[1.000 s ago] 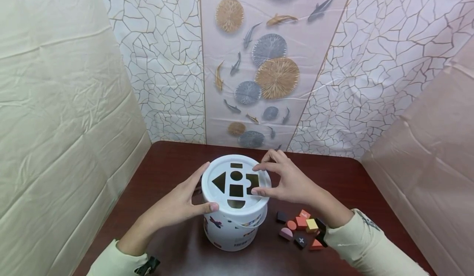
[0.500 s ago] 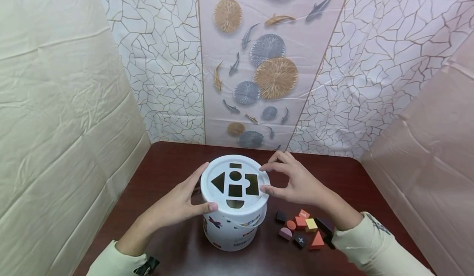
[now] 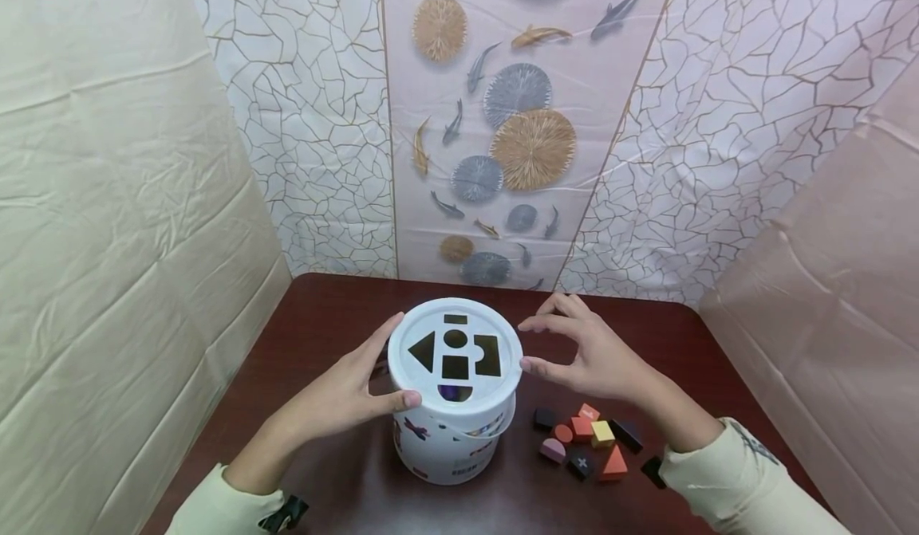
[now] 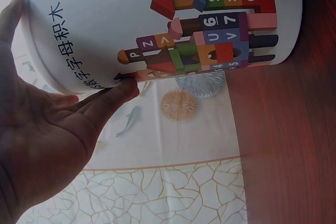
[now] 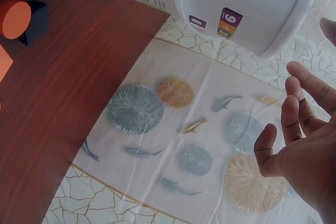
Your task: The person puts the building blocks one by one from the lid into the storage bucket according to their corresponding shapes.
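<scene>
A white bucket [image 3: 431, 465] stands upright on the table, printed with coloured block pictures. Its white lid [image 3: 422, 321] has cut-out holes: triangle, circle, rectangles, a notched shape and a half-round one. Something purple shows through the half-round hole. My left hand [image 3: 341, 395] holds the bucket at the lid's left edge, thumb in front and fingers round the side; the left wrist view shows those fingers [image 4: 118, 92] against the printed wall. Just right of the lid, my right hand [image 3: 592, 352] hangs with fingers loosely bent and nothing between them.
Several blocks lie right of the bucket: a yellow cube [image 3: 602, 435], an orange triangle [image 3: 613, 466], a pink half-round [image 3: 553, 450], a black block with a plus [image 3: 580, 464] and a long dark block [image 3: 626, 434]. The bucket's handle [image 3: 506, 423] hangs down. Draped cloth walls surround the dark red table [image 3: 337, 312].
My right hand has moved right, from over the notched hole to beyond the lid's edge. A purple thing has come into view under the half-round hole. My left hand keeps its place.
</scene>
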`<state>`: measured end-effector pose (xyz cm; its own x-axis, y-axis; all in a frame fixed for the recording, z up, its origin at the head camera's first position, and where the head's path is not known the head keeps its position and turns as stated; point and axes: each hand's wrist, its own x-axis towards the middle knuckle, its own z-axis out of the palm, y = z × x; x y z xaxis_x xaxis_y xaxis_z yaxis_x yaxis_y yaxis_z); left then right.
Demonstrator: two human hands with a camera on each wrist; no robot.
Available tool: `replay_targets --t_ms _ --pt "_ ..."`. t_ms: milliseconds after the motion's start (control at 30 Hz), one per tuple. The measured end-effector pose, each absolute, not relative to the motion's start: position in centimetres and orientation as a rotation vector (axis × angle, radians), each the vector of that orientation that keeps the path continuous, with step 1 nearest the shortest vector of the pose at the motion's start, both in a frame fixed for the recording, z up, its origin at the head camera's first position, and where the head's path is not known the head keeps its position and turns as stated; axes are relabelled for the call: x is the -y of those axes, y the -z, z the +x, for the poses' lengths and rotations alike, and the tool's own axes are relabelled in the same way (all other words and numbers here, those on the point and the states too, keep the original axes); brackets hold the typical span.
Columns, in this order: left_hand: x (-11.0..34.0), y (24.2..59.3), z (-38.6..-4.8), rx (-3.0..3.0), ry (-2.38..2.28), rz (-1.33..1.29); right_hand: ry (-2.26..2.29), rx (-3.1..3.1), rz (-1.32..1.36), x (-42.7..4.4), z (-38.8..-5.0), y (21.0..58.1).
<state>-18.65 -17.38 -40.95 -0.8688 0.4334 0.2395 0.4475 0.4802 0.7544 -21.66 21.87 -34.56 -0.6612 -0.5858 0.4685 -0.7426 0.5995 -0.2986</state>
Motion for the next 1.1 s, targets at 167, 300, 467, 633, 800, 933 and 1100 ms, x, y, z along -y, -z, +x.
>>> replay_targets --t_ms 167,300,467,633,800,933,1100 --pt "17.4 40.9 -18.7 2.694 1.384 -0.802 -0.661 2.520 1.042 -22.5 -21.4 34.5" --pt "17.4 40.9 -18.7 2.697 1.383 -0.799 -0.658 2.528 1.020 -23.2 -21.3 34.6" --pt "17.4 40.9 -18.6 2.701 1.370 -0.798 -0.665 2.528 0.997 -24.1 -21.1 34.9" --pt "17.4 40.8 -18.6 2.702 1.362 -0.799 -0.655 2.531 0.976 -24.8 -20.9 35.2" --pt "17.5 40.9 -18.6 2.698 1.358 -0.804 -0.639 2.523 0.974 -25.5 -20.6 35.7" --pt "17.5 41.0 -18.7 2.699 1.364 -0.803 -0.645 2.534 0.952 -26.2 -20.4 36.1" --pt "17.5 41.0 -18.6 2.704 1.374 -0.805 -0.653 2.560 0.916 -27.2 -20.1 36.9"
